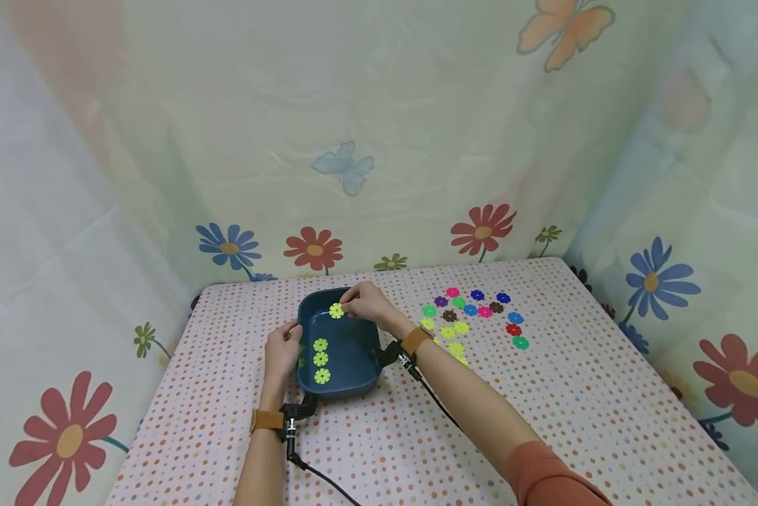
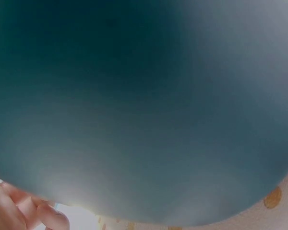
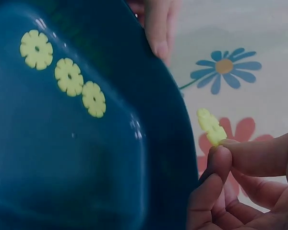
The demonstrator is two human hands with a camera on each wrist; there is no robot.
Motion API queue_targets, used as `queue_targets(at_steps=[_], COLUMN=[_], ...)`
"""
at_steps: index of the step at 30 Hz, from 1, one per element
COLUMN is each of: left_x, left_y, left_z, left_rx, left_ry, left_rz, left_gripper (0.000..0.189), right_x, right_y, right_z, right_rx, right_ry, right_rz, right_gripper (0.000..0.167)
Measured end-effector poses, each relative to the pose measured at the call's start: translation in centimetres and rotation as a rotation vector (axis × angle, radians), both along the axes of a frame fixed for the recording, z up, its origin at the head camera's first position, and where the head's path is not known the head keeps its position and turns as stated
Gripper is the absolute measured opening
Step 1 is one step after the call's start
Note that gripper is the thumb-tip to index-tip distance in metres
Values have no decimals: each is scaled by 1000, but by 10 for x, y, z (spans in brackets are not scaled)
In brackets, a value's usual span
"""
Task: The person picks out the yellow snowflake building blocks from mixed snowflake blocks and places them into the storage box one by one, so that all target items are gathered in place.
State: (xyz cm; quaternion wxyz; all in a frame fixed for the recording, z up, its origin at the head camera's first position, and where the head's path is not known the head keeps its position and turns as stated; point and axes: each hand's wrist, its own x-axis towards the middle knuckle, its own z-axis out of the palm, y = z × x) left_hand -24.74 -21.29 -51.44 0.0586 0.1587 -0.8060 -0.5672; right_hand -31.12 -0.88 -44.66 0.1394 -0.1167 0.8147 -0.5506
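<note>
A dark blue square tray [image 1: 354, 344] with rounded corners stands on the table. My left hand [image 1: 283, 351] grips its left wall, thumb at the rim. In the left wrist view the tray's outer side [image 2: 134, 143] fills most of the picture, with fingers [image 2: 53, 218] at the lower left corner. Between thumb and index finger, my right hand [image 1: 371, 307] pinches a yellow-green snowflake disc [image 3: 211, 127] over the far part of the tray. Three like discs [image 1: 320, 359] lie in a row along the left side of the tray floor.
Right of the tray, several yellow-green discs [image 1: 448, 332] lie partly behind the right forearm. Beyond them are scattered snowflake discs [image 1: 484, 311] in pink, blue, green, brown, red and purple. A flower-printed curtain [image 1: 379, 218] borders the dotted table [image 1: 379, 450]. Black cables [image 1: 325, 481] run from both wrists.
</note>
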Motion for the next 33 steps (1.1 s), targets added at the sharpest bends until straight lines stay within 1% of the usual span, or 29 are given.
queue_targets(at_steps=[6,15,22,25,29,33], left_x=[2,1,1,0,0,0], left_y=[0,0,-1,-1,0,0], left_z=[1,-1,-1,-2,-2,-3], left_rx=[2,-15,-20,-23,-21,-22], left_ry=[20,22,17,15,4,5], left_rz=[-7,-9,-2,4,3,5], left_gripper=[43,43,42,42,42,43], right_x=[-2,-4,-6,-7,-9,-11], right_y=[-15,-30,-43,-47,-49,-51], right_z=[-10,-19,-27,-33,-41,-49], right_rx=[-21,-13,75,101,118,154], right_ry=[0,-12,8,-2,-36,-61], right_rz=[25,11,-3,-15,-33,-46], right_gripper=[13,13,13,13,31,44])
